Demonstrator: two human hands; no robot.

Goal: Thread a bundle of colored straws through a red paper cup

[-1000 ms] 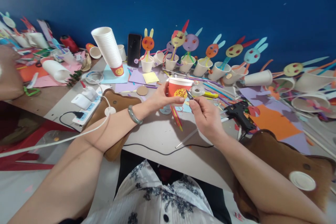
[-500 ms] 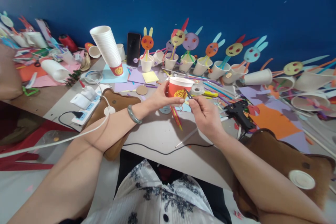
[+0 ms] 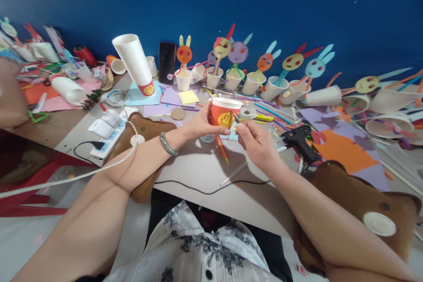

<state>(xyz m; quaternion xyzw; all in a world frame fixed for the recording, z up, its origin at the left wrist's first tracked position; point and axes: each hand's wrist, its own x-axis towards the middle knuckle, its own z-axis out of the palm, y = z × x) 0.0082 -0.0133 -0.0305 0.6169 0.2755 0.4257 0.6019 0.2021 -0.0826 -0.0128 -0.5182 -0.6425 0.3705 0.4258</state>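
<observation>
My left hand (image 3: 205, 123) is closed around the side of a red paper cup (image 3: 218, 113) with a white rim and a yellow printed emblem. The cup is held upright over the table. In my right hand (image 3: 257, 142) a thin dark pointed tool (image 3: 235, 118) is pinched between thumb and fingers. Its tip is at the right part of the emblem; whether it pierces the wall I cannot tell. Just below the cup are yellow and red strips (image 3: 221, 149) and a pale blue paper disc (image 3: 207, 139).
A leaning stack of paper cups (image 3: 132, 59) stands left of a phone (image 3: 167, 62). Rabbit figures in cups (image 3: 233, 80) line the blue wall. A black glue gun (image 3: 302, 143) lies right, a power strip (image 3: 110, 139) left. A black cable (image 3: 208, 193) crosses in front.
Both hands keep their hold on the cup and the tool. The tool's tip stays by the emblem, with only a very slight shift of the view.
</observation>
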